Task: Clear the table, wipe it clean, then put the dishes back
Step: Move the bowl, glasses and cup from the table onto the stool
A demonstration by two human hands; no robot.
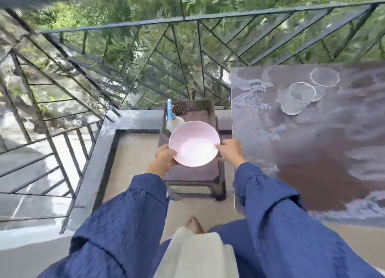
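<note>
- Over a dark stool point(193, 175) beside the counter point(312, 152), a pink plate point(194, 143) is held level between two hands.
- Round and shallow, the plate has a smooth, glossy face with a pale sheen at its middle; no pattern or writing shows on it.
- At the plate's left rim is the left hand point(165, 156), its fingers closed on the edge with the thumb on top.
- At the right rim is the right hand point(230, 150), fingers point(218, 147) curled onto the edge and touching it.
- Both arms wear loose blue sleeves point(277, 215) of a thin, slightly crinkled cloth, gathered near the wrists.
- Behind the plate, a dark perforated basket point(195, 110) of plastic sits on the stool, its wall dotted with small holes.
- Against the basket's left side leans a white spray bottle point(174, 122) with a blue trigger head; no label can be read.
- To the right, the counter has a dark brown, wet-looking top streaked with whitish smears and foam.
- Toward its far side two clear drinking glasses point(300, 97) stand upright, close together, with round rims.
- A cream, towel-like cloth point(198, 254) hangs at the bottom middle, with a bare foot point(194, 223) just above it on the concrete floor.
- Black metal railing point(145, 55) with slanted bars borders the balcony.
</note>
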